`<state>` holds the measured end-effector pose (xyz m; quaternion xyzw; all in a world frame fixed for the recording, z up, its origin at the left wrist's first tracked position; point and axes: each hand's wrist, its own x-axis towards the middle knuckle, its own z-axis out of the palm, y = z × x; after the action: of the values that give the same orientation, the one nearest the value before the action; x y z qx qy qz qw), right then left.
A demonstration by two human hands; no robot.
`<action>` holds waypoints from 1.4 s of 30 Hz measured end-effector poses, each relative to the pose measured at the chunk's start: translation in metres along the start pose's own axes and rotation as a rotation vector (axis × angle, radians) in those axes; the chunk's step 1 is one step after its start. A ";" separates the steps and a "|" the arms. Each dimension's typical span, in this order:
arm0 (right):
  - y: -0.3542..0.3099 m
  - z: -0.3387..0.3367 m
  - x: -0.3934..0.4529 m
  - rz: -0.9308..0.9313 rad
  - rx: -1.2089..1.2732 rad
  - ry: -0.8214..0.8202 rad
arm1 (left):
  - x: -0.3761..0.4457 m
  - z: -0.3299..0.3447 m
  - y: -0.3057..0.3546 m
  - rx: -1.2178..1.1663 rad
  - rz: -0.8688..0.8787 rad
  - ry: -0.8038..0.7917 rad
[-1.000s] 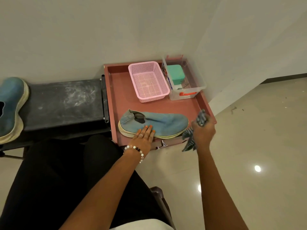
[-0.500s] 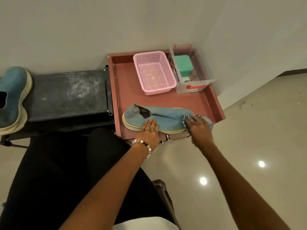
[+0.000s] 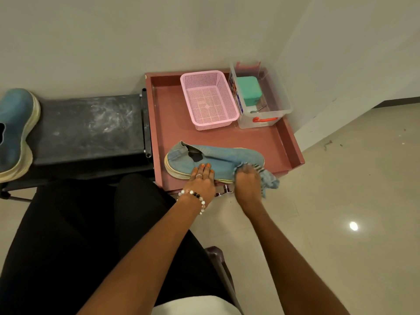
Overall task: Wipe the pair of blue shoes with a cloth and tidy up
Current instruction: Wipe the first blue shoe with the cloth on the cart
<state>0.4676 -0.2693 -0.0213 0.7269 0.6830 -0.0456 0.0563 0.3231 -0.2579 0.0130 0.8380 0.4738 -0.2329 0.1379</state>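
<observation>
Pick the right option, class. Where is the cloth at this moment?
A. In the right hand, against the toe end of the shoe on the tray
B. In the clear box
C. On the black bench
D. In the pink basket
A: the right hand grips the cloth at the toe end of the shoe on the tray.

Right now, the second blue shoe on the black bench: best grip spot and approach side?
Judging from the head view, grip the second blue shoe across its narrow waist, where the outline pinches in, coming from above. It lies flat on the black bench with its upper facing up and its inner side clear. Its far side runs off the picture's edge, so the heel end can't be judged.
</observation>
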 end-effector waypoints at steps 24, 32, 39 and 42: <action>-0.043 -0.016 0.011 0.044 0.246 -0.141 | 0.002 -0.003 -0.005 -0.008 0.030 -0.027; 0.018 -0.007 0.014 0.079 -0.007 -0.120 | -0.002 -0.005 -0.007 0.011 0.052 -0.036; -0.013 -0.031 0.016 -0.220 0.137 -0.243 | -0.001 -0.007 -0.006 -0.006 0.043 -0.031; 0.028 -0.025 0.015 -0.133 -0.025 -0.180 | -0.001 -0.007 -0.007 0.003 0.048 -0.033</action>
<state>0.4964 -0.2528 0.0021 0.6720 0.7225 -0.1060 0.1232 0.3185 -0.2522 0.0192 0.8453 0.4510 -0.2442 0.1499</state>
